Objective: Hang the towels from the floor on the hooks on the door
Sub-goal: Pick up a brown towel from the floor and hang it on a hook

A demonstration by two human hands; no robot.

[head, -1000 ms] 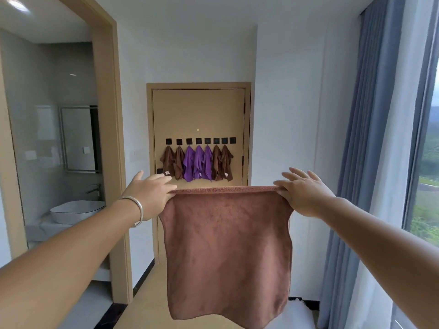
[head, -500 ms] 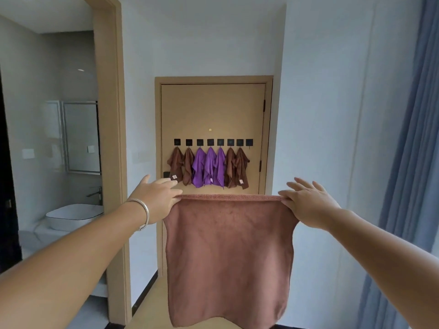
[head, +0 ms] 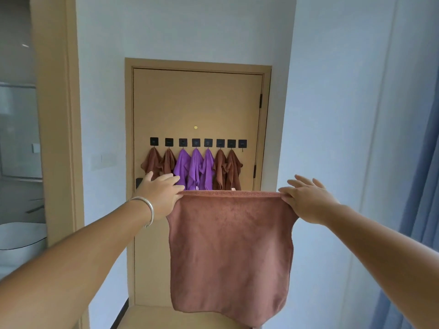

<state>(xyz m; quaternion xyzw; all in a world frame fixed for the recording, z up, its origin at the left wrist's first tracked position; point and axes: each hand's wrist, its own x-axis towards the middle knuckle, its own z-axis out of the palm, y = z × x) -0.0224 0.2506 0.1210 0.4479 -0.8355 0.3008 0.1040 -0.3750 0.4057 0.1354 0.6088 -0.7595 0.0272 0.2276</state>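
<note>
A brown towel (head: 230, 252) hangs spread flat in front of me, held by its two top corners. My left hand (head: 161, 193) pinches the left corner and my right hand (head: 306, 200) pinches the right corner, its other fingers straight. Ahead stands a tan door (head: 197, 103) with a row of black square hooks (head: 197, 142). Brown towels (head: 159, 162) hang on the two left hooks, purple towels (head: 194, 167) on the middle three, and brown towels (head: 226, 168) on the two after those. The rightmost hook (head: 242, 143) is bare.
A bathroom opening with a white basin (head: 21, 236) lies to the left behind a tan door frame (head: 59, 138). White walls flank the corridor. A blue-grey curtain (head: 418, 210) hangs at the right edge. Tan floor (head: 147, 317) leads to the door.
The door and its hooks have grown larger and nearer in view. Both hands keep the same hold on the spread brown towel.
</note>
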